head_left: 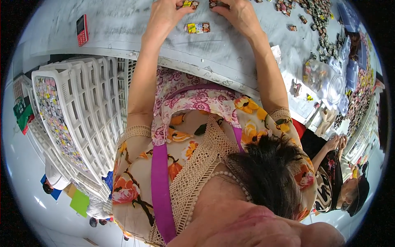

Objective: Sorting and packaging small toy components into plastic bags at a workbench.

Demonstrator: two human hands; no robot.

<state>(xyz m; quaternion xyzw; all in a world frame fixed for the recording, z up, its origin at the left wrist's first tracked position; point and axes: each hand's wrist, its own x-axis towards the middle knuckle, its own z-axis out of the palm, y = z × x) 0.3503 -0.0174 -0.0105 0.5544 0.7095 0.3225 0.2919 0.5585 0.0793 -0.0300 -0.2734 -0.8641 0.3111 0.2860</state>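
At the upper edge of the head view, my left hand [165,13] pinches a small yellow-and-brown printed block [191,4] between thumb and fingers. My right hand [240,15] is closed on a small dark brown printed block [212,3], with its fingertips partly cut off by the picture's edge. The two blocks are apart from each other. Just below them, a short row of little printed blocks [198,28], yellow, white and brown, lies on the grey table [111,31]. What kind of item the blocks are is too small to tell.
A red keypad phone [82,30] lies at the left on the table. Heaps of small dark blocks [325,24] spread at the right, near a clear plastic jar [323,78]. White stacked crates [82,90] stand at the left. A co-worker [345,181] sits at the right.
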